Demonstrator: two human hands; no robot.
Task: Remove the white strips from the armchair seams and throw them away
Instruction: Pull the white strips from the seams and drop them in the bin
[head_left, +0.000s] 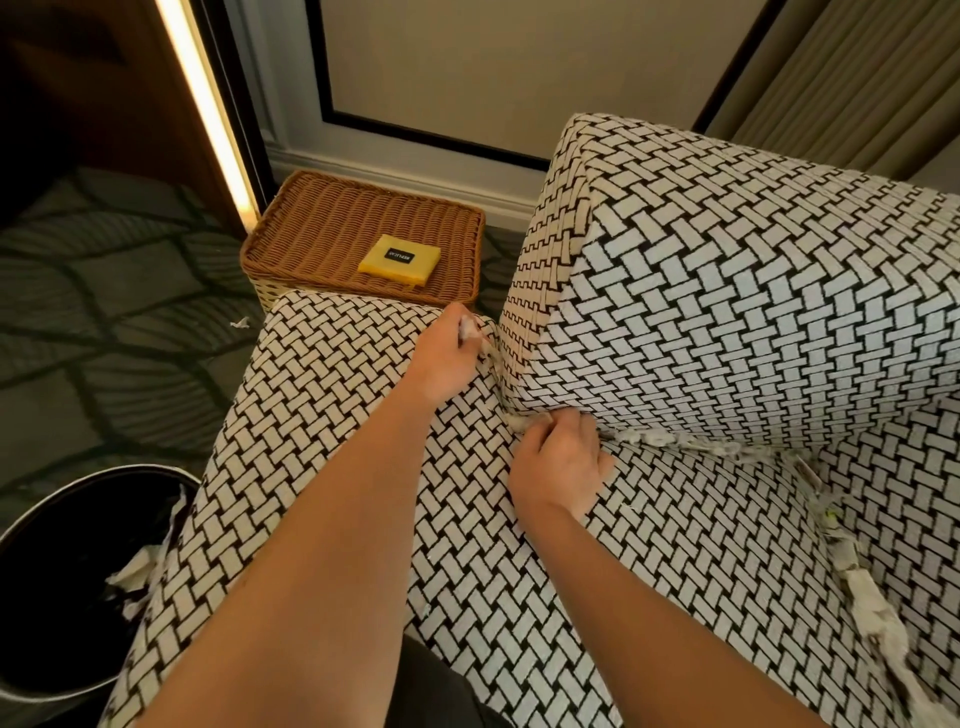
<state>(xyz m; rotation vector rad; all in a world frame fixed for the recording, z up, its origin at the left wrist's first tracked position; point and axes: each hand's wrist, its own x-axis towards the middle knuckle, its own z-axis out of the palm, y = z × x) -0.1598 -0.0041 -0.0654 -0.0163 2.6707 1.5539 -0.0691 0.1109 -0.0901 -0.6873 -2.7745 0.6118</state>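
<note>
My left hand grips a white wad at the armrest corner, my right hand pinches the white strips wedged along the backrest seam to draw them out, bin close by for dumping.

Reaches forward with both bare forearms, nearly parallel. Holds left grip farther out, back of hand up, fingers curled round a white scrap. Sets right grip nearer and just right of the left one, knuckles up, fingertips curled, pinching a white strip just ahead.
</note>
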